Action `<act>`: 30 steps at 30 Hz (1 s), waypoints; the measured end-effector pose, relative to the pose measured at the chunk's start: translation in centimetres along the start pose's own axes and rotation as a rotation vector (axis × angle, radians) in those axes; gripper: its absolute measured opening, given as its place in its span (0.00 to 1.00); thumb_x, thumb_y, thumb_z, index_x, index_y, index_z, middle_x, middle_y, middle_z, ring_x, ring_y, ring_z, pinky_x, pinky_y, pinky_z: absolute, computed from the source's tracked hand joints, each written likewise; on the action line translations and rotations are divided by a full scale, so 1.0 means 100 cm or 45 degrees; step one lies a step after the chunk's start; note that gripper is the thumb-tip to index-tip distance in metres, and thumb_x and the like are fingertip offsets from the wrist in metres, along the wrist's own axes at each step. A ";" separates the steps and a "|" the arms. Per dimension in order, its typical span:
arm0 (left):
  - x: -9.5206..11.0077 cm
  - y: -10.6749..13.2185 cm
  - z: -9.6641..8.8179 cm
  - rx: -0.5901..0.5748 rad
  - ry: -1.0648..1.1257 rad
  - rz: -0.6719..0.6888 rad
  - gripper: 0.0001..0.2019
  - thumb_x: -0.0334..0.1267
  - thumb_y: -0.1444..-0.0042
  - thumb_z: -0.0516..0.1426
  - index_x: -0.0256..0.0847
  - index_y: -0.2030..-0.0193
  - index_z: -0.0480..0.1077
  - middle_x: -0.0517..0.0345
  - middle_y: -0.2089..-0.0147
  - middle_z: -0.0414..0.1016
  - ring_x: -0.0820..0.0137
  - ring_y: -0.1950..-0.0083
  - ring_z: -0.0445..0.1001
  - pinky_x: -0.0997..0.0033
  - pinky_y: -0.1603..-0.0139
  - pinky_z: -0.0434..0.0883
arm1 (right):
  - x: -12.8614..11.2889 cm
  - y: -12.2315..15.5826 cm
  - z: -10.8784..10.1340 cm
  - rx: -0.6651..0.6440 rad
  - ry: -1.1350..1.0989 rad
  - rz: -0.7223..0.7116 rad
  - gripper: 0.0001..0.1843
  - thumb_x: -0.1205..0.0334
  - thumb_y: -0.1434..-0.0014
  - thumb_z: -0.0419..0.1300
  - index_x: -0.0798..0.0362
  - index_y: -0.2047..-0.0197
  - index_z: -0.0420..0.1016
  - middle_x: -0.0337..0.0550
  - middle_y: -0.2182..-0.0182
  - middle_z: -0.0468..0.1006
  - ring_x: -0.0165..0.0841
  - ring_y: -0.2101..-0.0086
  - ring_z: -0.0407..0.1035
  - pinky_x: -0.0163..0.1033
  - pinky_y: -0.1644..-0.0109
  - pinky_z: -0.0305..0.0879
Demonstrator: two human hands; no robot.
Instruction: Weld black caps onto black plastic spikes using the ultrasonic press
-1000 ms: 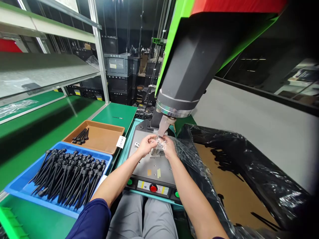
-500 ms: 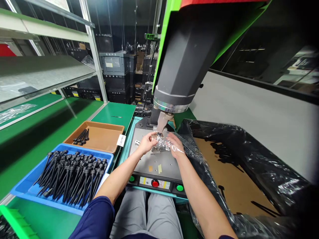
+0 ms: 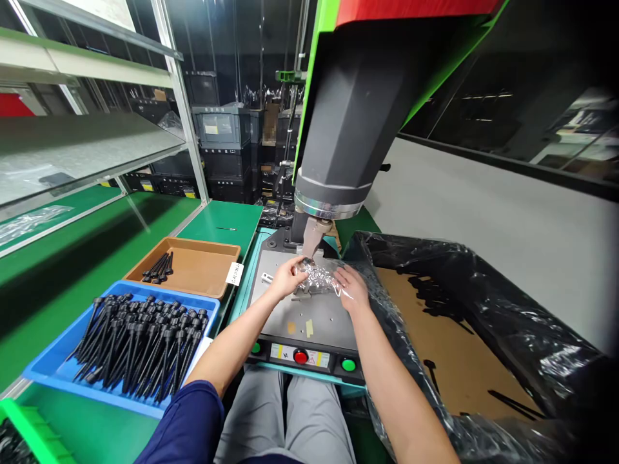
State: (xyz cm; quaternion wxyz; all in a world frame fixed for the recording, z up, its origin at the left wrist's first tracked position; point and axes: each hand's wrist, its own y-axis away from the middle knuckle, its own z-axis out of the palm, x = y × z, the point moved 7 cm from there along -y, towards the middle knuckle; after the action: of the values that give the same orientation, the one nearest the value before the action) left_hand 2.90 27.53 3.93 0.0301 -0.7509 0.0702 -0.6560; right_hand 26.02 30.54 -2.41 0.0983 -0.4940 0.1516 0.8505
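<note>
A crumpled, shiny clear plastic bag [image 3: 319,276] lies under the tip of a press horn [image 3: 312,238], over the metal plate [image 3: 275,322] of the machine. My left hand [image 3: 289,278] is closed on the bag's left end, thumb and fingers pinched near the horn tip. A small dark piece shows by those fingertips; its kind is too small to make out. At the bag's right end, my right hand [image 3: 353,288] rests with fingers stretched out and apart, touching the film. A small metal fixture [image 3: 300,296] shows partly beneath the bag.
To the left stand a blue tray [image 3: 33,374] heaped with black, long-stemmed parts and a brown tray [image 3: 207,264] with several more. On the right is a box lined with black plastic [image 3: 483,283]. A red button [image 3: 300,356] and green buttons [image 3: 348,365] line the machine's front.
My right hand has shifted right along the bag and its fingers have spread, so more of the film shows between my hands. My left hand stays nearly in place.
</note>
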 end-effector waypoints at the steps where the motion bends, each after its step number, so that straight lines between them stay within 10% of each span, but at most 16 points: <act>1: 0.001 0.000 0.000 -0.001 -0.016 0.006 0.31 0.37 0.52 0.62 0.37 0.39 0.67 0.66 0.78 0.63 0.73 0.76 0.63 0.71 0.67 0.65 | -0.003 -0.002 -0.005 0.024 -0.020 -0.016 0.24 0.59 0.60 0.71 0.49 0.58 0.74 0.44 0.61 0.79 0.40 0.57 0.73 0.47 0.55 0.72; 14: 0.004 -0.003 0.001 -0.001 -0.194 0.029 0.30 0.36 0.52 0.62 0.39 0.39 0.68 0.65 0.77 0.69 0.70 0.74 0.67 0.70 0.64 0.68 | -0.006 -0.021 -0.054 0.180 -0.082 0.013 0.18 0.66 0.53 0.63 0.48 0.57 0.67 0.40 0.66 0.78 0.32 0.64 0.75 0.44 0.53 0.74; 30: 0.006 0.017 -0.012 0.018 -0.129 -0.007 0.38 0.39 0.52 0.64 0.38 0.34 0.59 0.62 0.75 0.74 0.67 0.72 0.72 0.68 0.62 0.69 | 0.046 0.032 -0.082 0.153 0.134 0.090 0.21 0.69 0.66 0.71 0.54 0.65 0.72 0.42 0.71 0.77 0.29 0.77 0.69 0.31 0.79 0.66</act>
State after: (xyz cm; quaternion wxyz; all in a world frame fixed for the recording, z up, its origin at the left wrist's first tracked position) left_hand 1.63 25.86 4.42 0.0370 -0.7830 0.0620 -0.6178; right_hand 29.36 24.70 -9.74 0.0897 -0.5257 0.2248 0.8155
